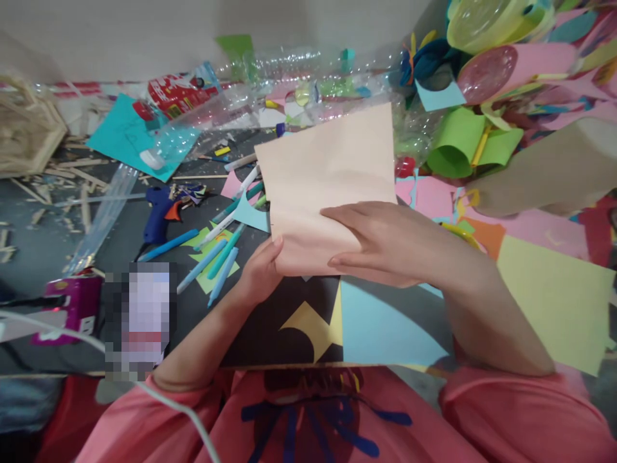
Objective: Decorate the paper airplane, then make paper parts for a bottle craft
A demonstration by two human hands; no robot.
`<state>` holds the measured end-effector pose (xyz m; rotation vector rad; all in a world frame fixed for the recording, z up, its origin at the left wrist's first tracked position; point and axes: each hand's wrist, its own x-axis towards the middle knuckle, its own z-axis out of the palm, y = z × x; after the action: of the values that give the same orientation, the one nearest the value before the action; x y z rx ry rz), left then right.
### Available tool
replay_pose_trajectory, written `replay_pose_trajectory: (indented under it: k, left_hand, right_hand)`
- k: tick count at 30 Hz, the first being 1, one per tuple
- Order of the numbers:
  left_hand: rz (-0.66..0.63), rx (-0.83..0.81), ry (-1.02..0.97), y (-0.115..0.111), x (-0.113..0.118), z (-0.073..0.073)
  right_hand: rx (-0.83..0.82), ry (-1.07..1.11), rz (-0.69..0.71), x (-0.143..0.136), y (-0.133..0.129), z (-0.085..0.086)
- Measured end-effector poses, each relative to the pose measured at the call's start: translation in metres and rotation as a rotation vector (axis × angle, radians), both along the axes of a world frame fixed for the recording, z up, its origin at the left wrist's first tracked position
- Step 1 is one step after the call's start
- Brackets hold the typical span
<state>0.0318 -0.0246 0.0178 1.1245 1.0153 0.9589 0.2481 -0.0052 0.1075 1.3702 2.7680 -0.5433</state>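
A pale peach sheet of paper [332,170] is in front of me, tilted up at its far side and bent along its near edge. My left hand [263,270] pinches its near left corner, thumb on top and the other fingers mostly underneath. Across the lower right of the sheet lies my right hand [380,241], palm down, its visible fingers stretched out over the paper. Below the sheet are a light blue paper [385,318] and a yellow paper scrap [311,328] with curved cut edges.
Several markers [224,257] lie left of the sheet, near a blue glue gun [157,215] and a blurred-out phone-like object [147,315]. Plastic bottles [289,64] line the back. Coloured paper pieces, including a green rolled one [450,145], crowd the right. A white cable [183,408] crosses the lower left.
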Motion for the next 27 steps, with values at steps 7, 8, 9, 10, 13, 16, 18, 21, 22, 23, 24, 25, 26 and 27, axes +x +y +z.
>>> replay_pose_trajectory:
  k: [7,8,9,10,13,16,18,21,22,23,24,25,26,27]
  left_hand:
    - [0.252,0.403,0.195,0.003,-0.009,-0.014]
    - [0.301,0.483,0.225,0.004,-0.01,-0.014]
    - [0.328,0.543,0.26,0.005,-0.01,-0.013]
    - [0.333,0.577,0.285,0.006,-0.01,-0.012]
    - [0.267,0.581,0.29,0.007,-0.01,-0.008]
    - [0.273,0.574,0.214,0.006,-0.009,-0.006]
    - [0.302,0.579,0.17,0.005,-0.009,-0.005]
    - [0.311,0.608,0.163,0.004,-0.009,-0.005]
    - [0.31,0.621,0.174,0.003,-0.01,-0.005]
    - [0.305,0.632,0.187,0.003,-0.01,-0.005]
    - [0.304,0.642,0.198,0.003,-0.01,-0.006]
    - [0.301,0.646,0.209,0.002,-0.01,-0.006]
    - [0.3,0.65,0.215,0.002,-0.01,-0.007]
    - [0.303,0.655,0.22,0.002,-0.01,-0.007]
  right_hand:
    - [0.127,-0.101,-0.033,0.003,-0.007,0.009]
    - [0.137,-0.105,-0.021,0.003,-0.008,0.01]
    - [0.137,-0.104,-0.003,0.002,-0.01,0.01]
    - [0.129,-0.099,0.016,0.001,-0.012,0.011]
    - [0.09,-0.082,0.046,-0.002,-0.019,0.014]
    - [0.069,-0.035,0.047,-0.003,-0.023,0.015]
    - [0.05,0.036,0.034,-0.002,-0.023,0.013]
    - [-0.064,0.134,0.014,0.002,-0.016,0.005]
    - [-0.116,0.158,0.013,0.001,-0.013,0.001]
    - [-0.166,0.18,0.012,0.0,-0.01,-0.002]
    - [-0.203,0.205,0.009,-0.002,-0.008,-0.006]
    - [-0.232,0.231,0.009,-0.004,-0.007,-0.009]
    - [-0.256,0.255,0.011,-0.007,-0.006,-0.011]
    - [-0.279,0.272,0.013,-0.01,-0.006,-0.012]
